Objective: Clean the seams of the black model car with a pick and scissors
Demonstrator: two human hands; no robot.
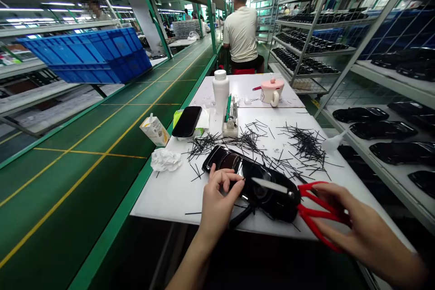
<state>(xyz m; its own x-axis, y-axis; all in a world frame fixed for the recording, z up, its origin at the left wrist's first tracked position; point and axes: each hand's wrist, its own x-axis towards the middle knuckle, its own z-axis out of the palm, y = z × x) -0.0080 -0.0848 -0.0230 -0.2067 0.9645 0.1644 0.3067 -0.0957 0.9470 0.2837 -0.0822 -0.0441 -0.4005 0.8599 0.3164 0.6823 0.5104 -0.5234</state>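
Note:
A glossy black model car body (268, 179) lies at a slant across the white table in front of me. My left hand (220, 192) is closed in a pinch over its near side, thumb and index fingertips together. A tiny dark bit shows at those tips, too small to name. Red-handled scissors (314, 206) are in my right hand (356, 222), fingers through the loops. Their blades point left above the car body, toward my left fingertips. Thin black strips (307, 142) lie in loose piles behind the car body.
On the table (163, 199) are crumpled tissue (166, 160), a drink carton (154, 130), a phone (186, 121), a white bottle (220, 90) and a lidded mug (272, 93). A green conveyor (112, 145) runs along the left; racks of black car bodies (382, 130) stand right. A person (242, 31) sits ahead.

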